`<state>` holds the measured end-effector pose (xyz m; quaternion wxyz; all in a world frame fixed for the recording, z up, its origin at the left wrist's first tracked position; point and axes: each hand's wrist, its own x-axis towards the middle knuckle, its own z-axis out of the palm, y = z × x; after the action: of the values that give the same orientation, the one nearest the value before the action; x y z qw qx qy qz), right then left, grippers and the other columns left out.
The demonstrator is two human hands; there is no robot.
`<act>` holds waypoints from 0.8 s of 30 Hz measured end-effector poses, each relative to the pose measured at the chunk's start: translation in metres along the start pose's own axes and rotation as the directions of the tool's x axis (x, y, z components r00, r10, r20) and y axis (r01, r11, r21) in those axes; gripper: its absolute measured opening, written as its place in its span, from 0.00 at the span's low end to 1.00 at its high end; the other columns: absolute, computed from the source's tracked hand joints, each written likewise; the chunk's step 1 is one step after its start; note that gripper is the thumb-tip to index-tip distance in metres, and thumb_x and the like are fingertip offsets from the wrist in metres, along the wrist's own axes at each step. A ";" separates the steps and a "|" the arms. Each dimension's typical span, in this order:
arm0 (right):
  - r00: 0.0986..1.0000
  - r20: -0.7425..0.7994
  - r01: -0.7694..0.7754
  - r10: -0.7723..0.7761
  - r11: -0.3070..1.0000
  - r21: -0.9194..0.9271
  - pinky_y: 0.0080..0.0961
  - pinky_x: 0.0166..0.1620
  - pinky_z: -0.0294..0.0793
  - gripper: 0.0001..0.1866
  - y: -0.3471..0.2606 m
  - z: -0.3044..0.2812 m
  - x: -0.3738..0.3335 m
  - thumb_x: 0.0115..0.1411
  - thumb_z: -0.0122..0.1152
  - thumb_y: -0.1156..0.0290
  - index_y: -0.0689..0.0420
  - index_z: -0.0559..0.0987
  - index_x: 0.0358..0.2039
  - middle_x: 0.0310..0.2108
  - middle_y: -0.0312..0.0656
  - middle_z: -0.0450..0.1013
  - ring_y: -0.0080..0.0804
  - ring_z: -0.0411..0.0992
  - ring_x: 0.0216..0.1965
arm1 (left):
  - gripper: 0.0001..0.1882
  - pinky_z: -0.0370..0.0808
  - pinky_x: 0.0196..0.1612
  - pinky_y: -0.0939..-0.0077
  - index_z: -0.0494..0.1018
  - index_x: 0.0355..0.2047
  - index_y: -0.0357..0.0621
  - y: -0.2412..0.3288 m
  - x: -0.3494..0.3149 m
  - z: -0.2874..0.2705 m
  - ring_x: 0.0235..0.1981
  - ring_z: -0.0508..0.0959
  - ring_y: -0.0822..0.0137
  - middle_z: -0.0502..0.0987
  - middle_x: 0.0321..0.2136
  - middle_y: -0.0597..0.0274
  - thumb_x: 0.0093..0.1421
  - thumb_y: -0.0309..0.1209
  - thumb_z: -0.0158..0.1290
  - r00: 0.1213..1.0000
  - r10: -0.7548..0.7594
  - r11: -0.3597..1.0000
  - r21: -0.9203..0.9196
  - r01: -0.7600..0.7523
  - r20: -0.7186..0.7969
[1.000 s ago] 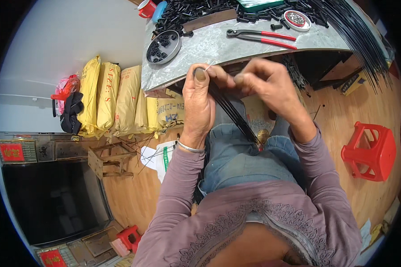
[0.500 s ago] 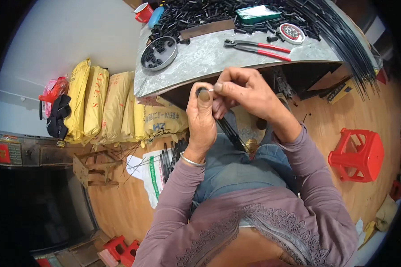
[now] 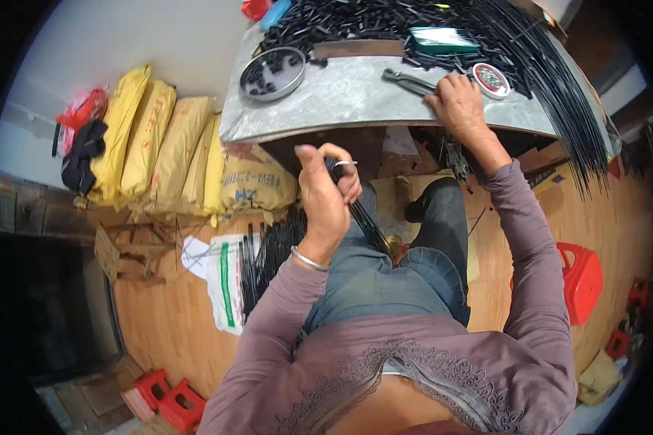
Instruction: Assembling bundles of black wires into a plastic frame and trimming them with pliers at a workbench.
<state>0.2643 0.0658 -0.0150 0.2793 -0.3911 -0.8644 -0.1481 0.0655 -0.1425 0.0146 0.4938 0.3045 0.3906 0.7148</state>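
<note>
My left hand (image 3: 325,190) is closed around a bundle of thin black rods (image 3: 370,226), which slants down toward my lap. A thin white strip or band (image 3: 347,163) shows at its fingers; I cannot tell which. Over the front part of the grey tabletop, my right hand (image 3: 457,107) has its fingers curled down on the handles of a pair of pincers (image 3: 406,80). The dark jaws of the pincers point left, and the handles are hidden under the hand. Beside that hand sits a round dish of small metal pieces (image 3: 490,80).
Black tubular parts (image 3: 363,22) pile up at the table's (image 3: 355,94) back, near a round tray (image 3: 272,74) and a green box (image 3: 444,42). Long black rods (image 3: 569,119) overhang the right edge. Yellow sacks (image 3: 149,138) stand left; a red stool (image 3: 580,283) stands right.
My right hand has left the left hand's fingertips and reached forward and right onto the pincers. My left hand keeps the rods. The whole view has shifted slightly.
</note>
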 end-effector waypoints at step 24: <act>0.955 0.092 0.237 -0.281 0.912 0.334 0.38 0.48 0.61 0.26 -0.080 -0.147 -0.027 0.31 0.64 0.84 0.55 0.68 0.35 0.43 0.43 0.67 0.45 0.65 0.45 | 0.36 0.51 0.15 0.86 0.73 0.25 0.39 0.000 0.000 0.007 0.12 0.55 0.84 0.58 0.10 0.77 0.61 0.64 0.38 0.998 0.008 0.991 0.137 0.000 -0.055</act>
<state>0.2714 -0.0718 0.0834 0.2563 -0.2317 -0.9383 -0.0144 0.0707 -0.1404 0.0184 0.4593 0.3184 0.4517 0.6954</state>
